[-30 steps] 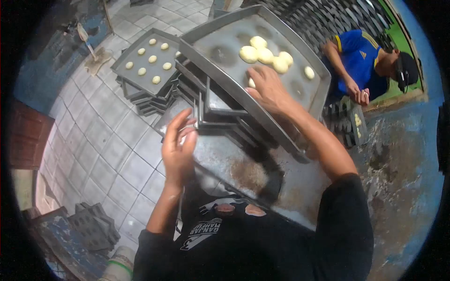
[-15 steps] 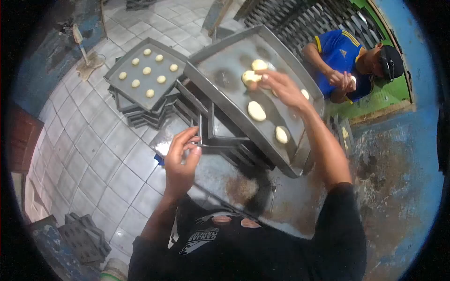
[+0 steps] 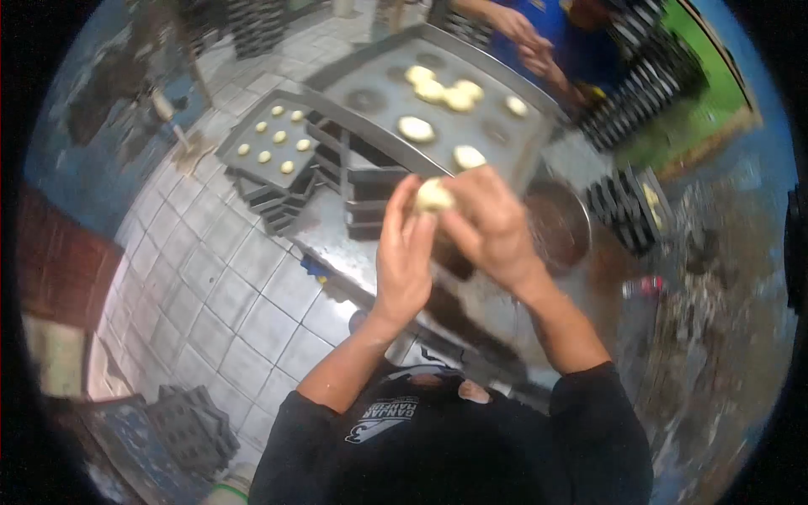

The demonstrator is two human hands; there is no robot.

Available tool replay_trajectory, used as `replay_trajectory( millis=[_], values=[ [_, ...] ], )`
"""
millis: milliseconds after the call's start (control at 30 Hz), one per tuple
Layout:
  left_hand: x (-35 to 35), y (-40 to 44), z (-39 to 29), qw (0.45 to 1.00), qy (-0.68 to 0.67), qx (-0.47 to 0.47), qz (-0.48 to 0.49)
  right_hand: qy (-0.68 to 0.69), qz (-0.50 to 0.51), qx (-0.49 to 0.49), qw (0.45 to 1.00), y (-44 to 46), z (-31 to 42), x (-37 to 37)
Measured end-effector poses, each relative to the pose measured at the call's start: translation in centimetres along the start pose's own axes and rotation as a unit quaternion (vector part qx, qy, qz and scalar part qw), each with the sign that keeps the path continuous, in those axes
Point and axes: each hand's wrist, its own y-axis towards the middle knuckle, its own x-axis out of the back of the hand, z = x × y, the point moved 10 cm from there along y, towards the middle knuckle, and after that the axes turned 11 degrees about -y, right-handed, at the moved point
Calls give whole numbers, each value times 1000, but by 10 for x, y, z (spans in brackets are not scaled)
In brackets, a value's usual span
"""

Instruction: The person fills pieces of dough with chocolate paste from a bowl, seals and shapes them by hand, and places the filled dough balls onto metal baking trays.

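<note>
A pale yellow dough ball (image 3: pixel 434 195) is held between my two hands, just in front of the large metal tray (image 3: pixel 374 128). My left hand (image 3: pixel 405 263) supports it from the left with its fingertips and thumb. From the right, my right hand (image 3: pixel 495 225) closes on the same dough with bent fingers, partly hiding it. In the large tray lie several more dough pieces (image 3: pixel 416 129), some clustered toward the far side. One dough piece (image 3: pixel 469 157) lies close beyond my right hand.
A smaller tray (image 3: pixel 271 173) with rows of dough balls tops a stack at left. Stacked dark pans (image 3: pixel 648 88) stand at right. Across the large tray, a co-worker in a blue shirt (image 3: pixel 539 34) holds both hands together. A round pan (image 3: pixel 560 227) lies on the metal table.
My right hand has drawn back from the large tray and met my left hand, with a dough ball now between them. The view has shifted, and the motion blurs it.
</note>
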Motion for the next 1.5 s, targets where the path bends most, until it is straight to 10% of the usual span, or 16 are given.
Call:
replay_trajectory(
  millis=[267, 467, 633, 700, 733, 800, 900, 1000, 1133, 1433, 1500],
  values=[
    [-111, -155, 159, 985, 40, 136, 94, 73, -57, -272, 958, -281, -56, 71],
    [-168, -235, 231, 946, 70, 285, 139, 498, -171, -504, 685, -429, -83, 80],
    [-96, -287, 322, 876, 212, 400, 168, 331, -267, -527, 735, -491, -131, 86],
    [-80, -319, 344, 844, 232, 400, 272, 144, -2, -546, 825, -503, -126, 33],
    [-79, -328, 344, 843, 240, 383, 291, 101, 3, -335, 937, -468, -102, 24],
    [-58, -331, 348, 838, 240, 431, 235, 95, 44, -321, 941, -464, -109, 5],
    [-51, -298, 356, 845, 196, 456, 200, 206, 6, -546, 812, -500, -210, -24],
    [-70, -249, 353, 860, 188, 425, 211, -130, 245, -433, 857, -548, -270, -109],
    [-87, -168, 349, 896, 204, 352, 176, -31, 314, -445, 838, -543, -285, -142],
    [-119, -51, 407, 848, 318, 329, 266, -82, 121, -333, 932, -390, -441, -24],
    [-134, -33, 421, 855, 311, 310, 274, -178, 51, -169, 968, -373, -454, -23]
  ],
)
